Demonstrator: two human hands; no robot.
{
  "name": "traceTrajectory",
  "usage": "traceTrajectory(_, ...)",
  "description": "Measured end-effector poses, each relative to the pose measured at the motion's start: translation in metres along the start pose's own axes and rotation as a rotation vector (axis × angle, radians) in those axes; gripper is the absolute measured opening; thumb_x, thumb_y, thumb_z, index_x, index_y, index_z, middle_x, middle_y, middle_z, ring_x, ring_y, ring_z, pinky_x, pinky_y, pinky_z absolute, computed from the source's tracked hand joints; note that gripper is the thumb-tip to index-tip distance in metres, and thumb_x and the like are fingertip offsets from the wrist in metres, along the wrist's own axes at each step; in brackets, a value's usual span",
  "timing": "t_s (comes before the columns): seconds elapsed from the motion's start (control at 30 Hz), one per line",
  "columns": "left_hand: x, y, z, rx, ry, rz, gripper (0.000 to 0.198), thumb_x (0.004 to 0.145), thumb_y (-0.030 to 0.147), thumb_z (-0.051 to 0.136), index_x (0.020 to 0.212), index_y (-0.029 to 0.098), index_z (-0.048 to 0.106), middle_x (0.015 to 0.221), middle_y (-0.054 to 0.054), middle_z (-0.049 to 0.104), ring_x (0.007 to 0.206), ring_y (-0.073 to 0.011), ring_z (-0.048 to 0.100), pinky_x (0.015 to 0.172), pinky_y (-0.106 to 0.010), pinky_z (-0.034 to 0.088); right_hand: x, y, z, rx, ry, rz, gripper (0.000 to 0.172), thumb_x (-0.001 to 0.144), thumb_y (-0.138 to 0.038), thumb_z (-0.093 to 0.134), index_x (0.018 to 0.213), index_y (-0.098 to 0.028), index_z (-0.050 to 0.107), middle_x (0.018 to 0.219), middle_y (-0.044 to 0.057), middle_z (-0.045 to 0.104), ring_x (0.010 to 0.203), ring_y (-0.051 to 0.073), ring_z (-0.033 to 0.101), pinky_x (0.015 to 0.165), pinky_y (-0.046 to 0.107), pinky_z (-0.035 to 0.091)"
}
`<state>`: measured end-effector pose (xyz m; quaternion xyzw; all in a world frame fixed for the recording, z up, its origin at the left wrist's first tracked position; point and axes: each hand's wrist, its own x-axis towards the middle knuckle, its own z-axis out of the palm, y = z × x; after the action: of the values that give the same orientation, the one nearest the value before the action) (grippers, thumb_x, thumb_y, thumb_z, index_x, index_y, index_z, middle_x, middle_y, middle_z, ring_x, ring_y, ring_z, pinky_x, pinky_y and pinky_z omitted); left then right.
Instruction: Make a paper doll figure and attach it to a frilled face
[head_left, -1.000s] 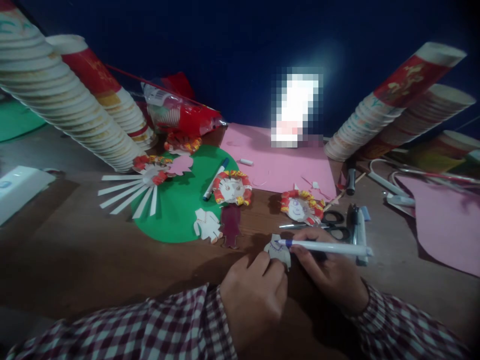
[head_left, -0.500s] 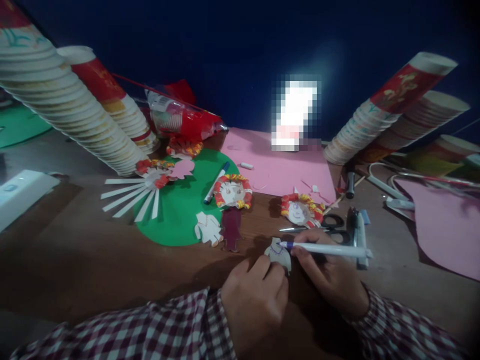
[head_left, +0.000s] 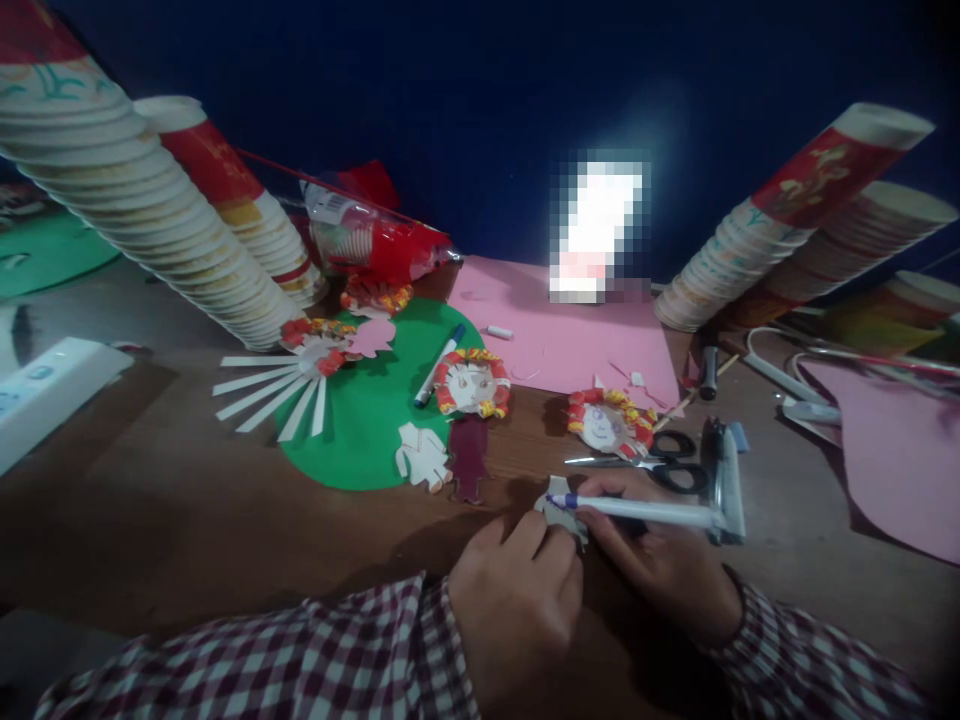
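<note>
The right hand (head_left: 660,565) holds tight to a white marker (head_left: 645,509). Its purple tip points left and seems to touch the top part of a little paper shape (head_left: 567,517). The marker lies almost sideways, its back end toward the right edge of the worktop (head_left: 315,540). The left hand (head_left: 517,600) is nearer, curled over the bottom of the paper shape (I can't tell if it pinches or only presses). So the paper sits just left of the right hand's fingers. Past them, toward the far edge, are scissors (head_left: 649,463), a round face (head_left: 604,430) and a pink sheet (head_left: 592,345).
</note>
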<state>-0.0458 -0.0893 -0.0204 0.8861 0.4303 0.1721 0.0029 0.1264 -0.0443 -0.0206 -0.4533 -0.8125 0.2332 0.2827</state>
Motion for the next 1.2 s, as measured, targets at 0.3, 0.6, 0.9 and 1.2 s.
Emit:
traceTrajectory(0.3,-0.001,-0.002,0.003,-0.021,0.0,0.016,0.008,0.088,0.018,0.048,0.085,0.016,0.055,0.077,0.0,0.055,0.074,-0.0172,0.051,0.056,-0.032,0.037,-0.002,0.003,0.001,0.01,0.016,0.0,0.007,0.086,-0.022,0.054,0.092,-0.023,0.056,0.083,0.0,0.065,0.077,0.016,0.062,0.07,0.027,0.048)
traceTrajectory(0.6,-0.001,0.004,0.01,-0.097,0.117,-0.127,0.013,0.084,0.021,0.055,0.072,0.019,0.05,0.072,0.004,0.056,0.072,-0.0137,0.051,0.055,-0.032,0.033,-0.005,0.005,-0.004,-0.038,0.076,0.004,0.008,0.087,-0.029,0.05,0.087,-0.023,0.056,0.076,0.001,0.064,0.069,0.015,0.062,0.062,0.023,0.05)
traceTrajectory(0.9,0.001,0.006,0.014,-0.1,0.209,-0.182,0.018,0.08,0.021,0.058,0.067,0.018,0.047,0.064,0.004,0.054,0.068,-0.0121,0.051,0.054,-0.031,0.031,-0.007,0.011,-0.001,-0.096,0.092,0.048,0.014,0.085,-0.035,0.051,0.088,-0.023,0.058,0.078,0.001,0.068,0.072,0.017,0.066,0.065,0.025,0.052)
traceTrajectory(1.2,0.0,0.01,0.02,-0.054,0.248,-0.22,0.019,0.079,0.02,0.058,0.065,0.019,0.046,0.062,0.003,0.052,0.066,-0.0122,0.05,0.055,-0.03,0.03,-0.007,0.013,-0.001,-0.115,0.109,0.058,0.015,0.083,-0.035,0.053,0.091,-0.024,0.06,0.082,0.0,0.07,0.074,0.017,0.067,0.067,0.023,0.054)
